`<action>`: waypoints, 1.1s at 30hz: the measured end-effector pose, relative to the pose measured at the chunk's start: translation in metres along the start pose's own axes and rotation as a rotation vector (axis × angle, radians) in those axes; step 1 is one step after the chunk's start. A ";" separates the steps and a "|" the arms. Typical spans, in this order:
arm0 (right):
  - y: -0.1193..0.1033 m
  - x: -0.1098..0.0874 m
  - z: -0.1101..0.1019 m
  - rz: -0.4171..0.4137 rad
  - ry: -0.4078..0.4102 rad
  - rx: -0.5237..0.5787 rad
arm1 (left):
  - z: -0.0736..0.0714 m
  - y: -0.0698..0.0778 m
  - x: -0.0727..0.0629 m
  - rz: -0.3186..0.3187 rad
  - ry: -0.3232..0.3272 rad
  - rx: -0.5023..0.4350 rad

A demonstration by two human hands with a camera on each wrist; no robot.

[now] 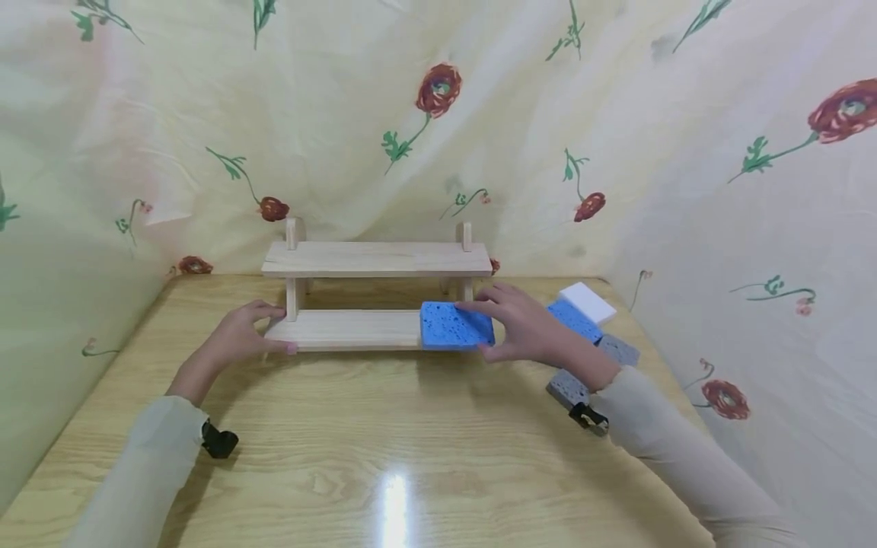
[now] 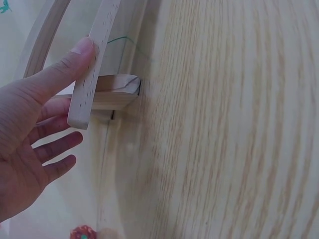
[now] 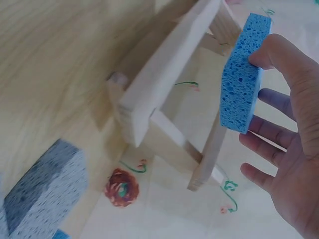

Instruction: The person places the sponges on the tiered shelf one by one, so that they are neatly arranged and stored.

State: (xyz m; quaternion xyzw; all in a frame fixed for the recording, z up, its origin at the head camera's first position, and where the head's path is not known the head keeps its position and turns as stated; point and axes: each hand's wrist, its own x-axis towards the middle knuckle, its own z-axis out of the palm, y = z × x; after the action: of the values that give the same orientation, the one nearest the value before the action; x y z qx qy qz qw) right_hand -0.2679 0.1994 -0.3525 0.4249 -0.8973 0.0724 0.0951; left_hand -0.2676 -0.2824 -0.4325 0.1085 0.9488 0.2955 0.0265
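A two-tier wooden shelf (image 1: 377,259) stands near the back of the table. My left hand (image 1: 236,335) grips the left end of its lower board (image 1: 356,329); the left wrist view has the thumb on one face of the board (image 2: 94,74) and fingers behind it. With thumb and fingertips, my right hand (image 1: 527,327) holds a blue sponge (image 1: 452,326) at the right end of the lower board. In the right wrist view that blue sponge (image 3: 241,74) overlaps the board's end, held by its edges.
To the right on the wooden table (image 1: 329,449) lie a white block (image 1: 588,303), another blue sponge (image 1: 574,320) and two grey sponges, one farther back (image 1: 620,350) and one partly under the right sleeve (image 1: 567,388). Flowered cloth (image 1: 342,114) walls the back and sides.
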 end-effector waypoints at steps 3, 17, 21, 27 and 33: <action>-0.004 0.007 -0.002 0.042 0.026 0.019 | 0.001 0.000 -0.001 0.006 0.005 -0.001; -0.023 0.065 0.006 -0.019 0.366 0.018 | 0.002 0.002 -0.001 -0.002 0.011 -0.009; -0.032 0.082 0.012 0.015 0.414 0.014 | 0.002 0.001 -0.002 -0.009 0.015 -0.009; -0.046 0.105 0.018 0.094 0.461 0.042 | 0.002 -0.001 -0.004 0.001 0.028 -0.013; -0.059 0.124 0.023 0.190 0.479 0.061 | 0.004 -0.003 -0.004 0.014 0.033 -0.030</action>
State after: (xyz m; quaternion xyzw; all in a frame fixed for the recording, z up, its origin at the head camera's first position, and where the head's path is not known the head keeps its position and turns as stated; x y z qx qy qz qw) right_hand -0.3017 0.0645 -0.3434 0.3120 -0.8826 0.2067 0.2845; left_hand -0.2641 -0.2832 -0.4374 0.1099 0.9437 0.3117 0.0102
